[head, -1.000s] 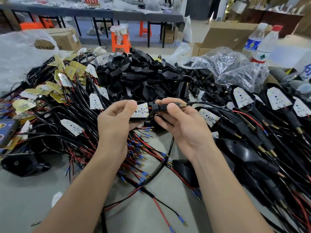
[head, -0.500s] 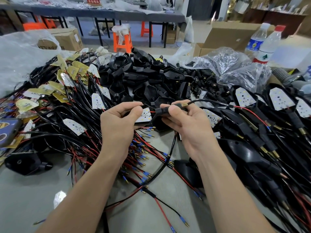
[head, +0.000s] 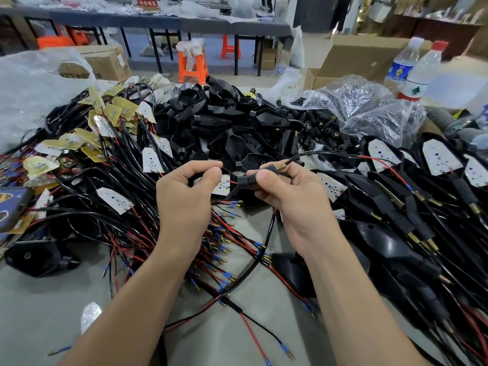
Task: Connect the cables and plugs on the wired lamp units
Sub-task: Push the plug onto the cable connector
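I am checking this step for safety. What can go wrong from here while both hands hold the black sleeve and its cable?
1. The left hand pinches the thin wires beside the LED board; a hard pull may tear them from the board.
2. The held black cable hangs into the loose red and black wires below; it may snag and drag them.
3. The right hand grips the black sleeve near its brass threaded end; the fingers may slip.

Left hand point(head: 184, 199): fingertips curled under, grip on thin wire hidden. Right hand point(head: 290, 196): black plug point(head: 244, 180) partly covered by thumb. LED board point(head: 223, 184) between hands half hidden.
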{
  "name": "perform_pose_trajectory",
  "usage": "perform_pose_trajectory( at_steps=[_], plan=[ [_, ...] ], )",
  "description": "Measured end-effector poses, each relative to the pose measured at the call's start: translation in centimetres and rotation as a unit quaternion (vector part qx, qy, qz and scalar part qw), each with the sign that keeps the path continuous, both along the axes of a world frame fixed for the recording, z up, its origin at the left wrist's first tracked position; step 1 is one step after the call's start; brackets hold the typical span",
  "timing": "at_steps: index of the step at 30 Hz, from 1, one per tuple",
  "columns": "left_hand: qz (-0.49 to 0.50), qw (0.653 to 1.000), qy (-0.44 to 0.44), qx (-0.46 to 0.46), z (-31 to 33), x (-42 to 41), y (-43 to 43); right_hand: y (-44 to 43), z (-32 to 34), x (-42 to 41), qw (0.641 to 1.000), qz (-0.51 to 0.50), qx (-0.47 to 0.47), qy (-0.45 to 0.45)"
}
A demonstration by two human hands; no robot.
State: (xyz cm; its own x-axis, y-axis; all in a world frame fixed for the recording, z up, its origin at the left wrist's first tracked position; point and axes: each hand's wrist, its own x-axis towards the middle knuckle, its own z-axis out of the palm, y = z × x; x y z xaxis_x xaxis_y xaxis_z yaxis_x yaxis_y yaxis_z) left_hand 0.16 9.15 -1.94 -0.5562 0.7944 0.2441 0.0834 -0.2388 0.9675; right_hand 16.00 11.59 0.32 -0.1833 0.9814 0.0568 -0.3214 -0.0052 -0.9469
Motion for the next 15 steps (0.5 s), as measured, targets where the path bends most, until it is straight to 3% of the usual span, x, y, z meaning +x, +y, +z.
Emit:
perform_pose_trajectory(
  at_steps=[8,15],
  plan=[
    [-0.014,0.996,-0.090,-0.013,0.4,0.7,0.0,-0.3,0.2,-1.0,0.996,-0.005,-0.034,0.085],
    [-0.005,0.998,-0.067,0.009,0.1,1.0,-0.2,-0.6,0.1,-1.6,0.992,-0.014,-0.039,0.117]
  ],
)
